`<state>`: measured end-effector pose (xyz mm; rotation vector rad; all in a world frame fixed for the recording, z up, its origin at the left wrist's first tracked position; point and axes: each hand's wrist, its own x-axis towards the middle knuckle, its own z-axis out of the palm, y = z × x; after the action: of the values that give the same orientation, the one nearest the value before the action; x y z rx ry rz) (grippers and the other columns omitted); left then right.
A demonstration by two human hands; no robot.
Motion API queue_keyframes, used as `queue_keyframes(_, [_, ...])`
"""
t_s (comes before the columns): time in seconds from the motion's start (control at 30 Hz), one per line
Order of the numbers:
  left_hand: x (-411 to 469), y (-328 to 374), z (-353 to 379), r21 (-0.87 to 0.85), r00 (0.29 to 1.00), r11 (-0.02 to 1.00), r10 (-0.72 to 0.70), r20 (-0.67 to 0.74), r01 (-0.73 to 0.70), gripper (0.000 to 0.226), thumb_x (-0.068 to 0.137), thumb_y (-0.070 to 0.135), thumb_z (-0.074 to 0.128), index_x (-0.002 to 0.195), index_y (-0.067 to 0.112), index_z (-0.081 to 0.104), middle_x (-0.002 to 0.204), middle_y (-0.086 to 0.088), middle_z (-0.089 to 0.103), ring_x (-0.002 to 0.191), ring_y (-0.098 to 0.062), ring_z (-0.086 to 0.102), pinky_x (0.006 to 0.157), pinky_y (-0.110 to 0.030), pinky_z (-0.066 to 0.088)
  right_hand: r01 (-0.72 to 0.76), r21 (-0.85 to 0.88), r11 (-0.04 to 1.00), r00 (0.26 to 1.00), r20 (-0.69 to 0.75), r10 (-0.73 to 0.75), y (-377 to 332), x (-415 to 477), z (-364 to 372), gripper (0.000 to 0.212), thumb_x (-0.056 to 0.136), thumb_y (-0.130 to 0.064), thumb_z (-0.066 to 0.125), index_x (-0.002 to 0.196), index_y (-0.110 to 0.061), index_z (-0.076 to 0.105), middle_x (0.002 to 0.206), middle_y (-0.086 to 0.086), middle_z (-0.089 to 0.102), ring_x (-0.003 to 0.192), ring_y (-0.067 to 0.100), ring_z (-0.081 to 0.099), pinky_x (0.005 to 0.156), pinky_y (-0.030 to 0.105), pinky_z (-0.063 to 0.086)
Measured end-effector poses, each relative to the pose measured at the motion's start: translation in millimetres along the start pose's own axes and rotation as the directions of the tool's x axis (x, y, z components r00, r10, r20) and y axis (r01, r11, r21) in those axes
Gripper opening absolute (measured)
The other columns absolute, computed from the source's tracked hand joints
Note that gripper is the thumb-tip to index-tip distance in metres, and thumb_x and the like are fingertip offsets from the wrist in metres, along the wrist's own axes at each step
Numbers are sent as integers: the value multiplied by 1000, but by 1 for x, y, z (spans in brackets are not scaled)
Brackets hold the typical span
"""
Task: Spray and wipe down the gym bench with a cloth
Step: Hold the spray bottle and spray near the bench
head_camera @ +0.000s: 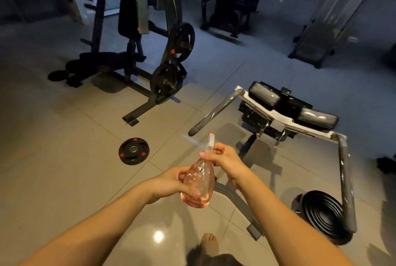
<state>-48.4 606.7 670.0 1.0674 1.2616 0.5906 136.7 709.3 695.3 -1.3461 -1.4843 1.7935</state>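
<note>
Indoors, on a tiled gym floor (pixel 64 169), a person holds a spray bottle (pixel 198 182) out in front of the body with both hands. The bottle is clear and teardrop-shaped, tinted pink by the liquid inside and deepest in colour at the base; how full it stands cannot be told. Its white spray head (pixel 211 142) carries a red tip and points away from the person. The left hand (pixel 171 182) grips the bottle's rounded belly, fingers curled round it. The right hand (pixel 225 158) wraps its fingers round the neck just below the spray head. The gym bench (pixel 278 102), black-padded on a pale frame, sits low on the floor ahead and to the right, apart from the bottle. A black weight plate (pixel 133 151) with red marks lies flat to the left.
</note>
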Motion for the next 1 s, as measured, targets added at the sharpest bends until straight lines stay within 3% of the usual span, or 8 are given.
queue_keyframes(0.2, [33, 19, -20, 21, 1000, 1000, -9, 29, 9, 58, 80, 15, 86, 131, 31, 64, 120, 8, 74, 113, -8, 68, 92, -21, 54, -22, -11, 1000, 1000, -22, 22, -7, 31, -17, 50, 78, -27, 87, 120, -11, 64, 101, 4, 72, 103, 27, 71, 103, 47, 51])
queue_keyframes(0.27, [48, 28, -28, 41, 999, 999, -11, 38, 10, 57, 81, 16, 86, 132, 30, 64, 121, 7, 74, 114, -9, 68, 94, -23, 53, -21, -6, 1000, 999, -36, 20, -11, 45, -27, 56, 73, -33, 89, 119, -12, 64, 105, 7, 73, 110, 30, 69, 103, 49, 50])
queue_keyframes(0.4, [81, 50, -41, 70, 998, 997, -20, 57, 16, 55, 84, 15, 82, 133, 29, 62, 123, 6, 73, 114, -9, 68, 97, -24, 53, 5, 0, 1000, 997, -72, -5, -23, 76, -47, 57, 71, -33, 90, 115, -6, 65, 100, 15, 72, 94, 25, 68, 88, 36, 53])
queue_keyframes(0.53, [115, 67, -52, 80, 998, 997, -8, 64, 3, 65, 74, 31, 85, 134, 29, 61, 124, 1, 72, 117, -15, 67, 105, -36, 53, 12, 42, 999, 997, -82, -8, -40, 103, -62, 49, 76, -30, 89, 110, -3, 66, 90, 8, 69, 85, 19, 67, 83, 32, 53])
queue_keyframes(0.63, [133, 76, -65, 59, 999, 998, -7, 49, 4, 62, 74, 29, 82, 133, 27, 62, 123, -1, 72, 116, -18, 67, 104, -37, 54, 7, 29, 1000, 996, -88, -4, -48, 122, -68, 41, 80, -29, 85, 107, -8, 64, 95, 8, 71, 87, 15, 69, 76, 27, 50])
queue_keyframes(0.8, [152, 80, -88, 27, 994, 1000, -2, 110, -1, 65, 79, 27, 78, 141, 25, 56, 130, -5, 69, 121, -24, 65, 105, -40, 52, 25, 45, 999, 982, -190, -16, -57, 144, -64, 45, 81, -27, 85, 112, -3, 63, 91, 3, 69, 67, -1, 66, 58, 13, 48])
queue_keyframes(0.9, [165, 80, -107, 53, 996, 998, -36, 87, 32, 93, 67, 44, 95, 144, 28, 47, 135, -1, 66, 124, -19, 64, 109, -44, 50, 43, 53, 998, 973, -228, -30, -67, 157, -47, 49, 80, -30, 86, 116, -9, 61, 102, 6, 71, 81, 5, 71, 62, 15, 52])
queue_keyframes(1.0, [176, 79, -134, 53, 999, 998, -30, 40, 28, 91, 62, 39, 98, 138, 27, 49, 129, -2, 68, 118, -19, 68, 107, -44, 52, 53, 17, 998, 966, -254, -47, -81, 174, -26, 54, 79, -35, 86, 118, -14, 56, 111, 4, 67, 96, 12, 68, 74, 23, 55])
